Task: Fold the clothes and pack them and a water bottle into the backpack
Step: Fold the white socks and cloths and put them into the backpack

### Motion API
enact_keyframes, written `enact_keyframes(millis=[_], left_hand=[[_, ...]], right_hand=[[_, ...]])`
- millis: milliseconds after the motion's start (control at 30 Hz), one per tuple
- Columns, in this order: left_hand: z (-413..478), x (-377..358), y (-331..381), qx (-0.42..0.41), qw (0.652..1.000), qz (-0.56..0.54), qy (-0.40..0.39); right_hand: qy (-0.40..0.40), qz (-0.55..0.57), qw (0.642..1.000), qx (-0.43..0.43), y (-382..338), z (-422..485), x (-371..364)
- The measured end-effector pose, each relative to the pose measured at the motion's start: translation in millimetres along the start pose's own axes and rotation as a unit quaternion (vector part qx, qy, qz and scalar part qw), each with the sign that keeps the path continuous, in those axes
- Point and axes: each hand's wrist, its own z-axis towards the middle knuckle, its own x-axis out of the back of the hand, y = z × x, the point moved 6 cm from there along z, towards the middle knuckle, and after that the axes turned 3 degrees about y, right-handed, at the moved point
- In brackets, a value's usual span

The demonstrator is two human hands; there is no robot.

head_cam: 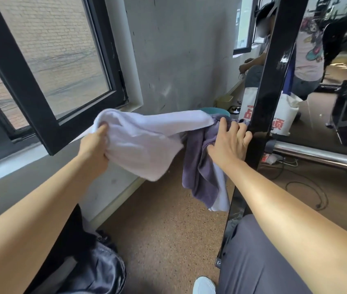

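Head view. The left grip (95, 145) is closed around a bunched edge of the white garment (143, 141) and holds it raised clear of the floor (168, 230), apparently to draw it off the pile for folding. The right grip (230, 143), fingers spread wide and holding nothing, rests on the purple garment (198, 172). That garment hangs beside the black post (263, 81), and the hand probably keeps it from being dragged along. The backpack (100, 270) lies on the floor, lower left. No water bottle is visible.

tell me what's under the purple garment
A white cloth shows beneath the purple garment, hanging out at its lower edge. The right hand rests on top. Whatever the garments hang on is covered.
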Motion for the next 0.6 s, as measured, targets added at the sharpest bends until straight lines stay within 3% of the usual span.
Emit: enact_keyframes(millis=[333,500,600], left_hand=[[-18.6,4.8,-4.4,-0.082,0.989,0.096,-0.077],[-31.7,32.0,-5.1,-0.077,0.981,0.127,-0.126],[-40.9,49.7,-14.4,0.007,0.978,0.097,-0.183]], right_hand=[[-0.007,0.021,1.000,0.020,-12.5,-8.5,13.9],[0.022,0.217,0.968,0.122,-60.7,-37.1,44.6],[-0.069,0.353,0.918,0.165,-106.8,-65.2,43.1]])
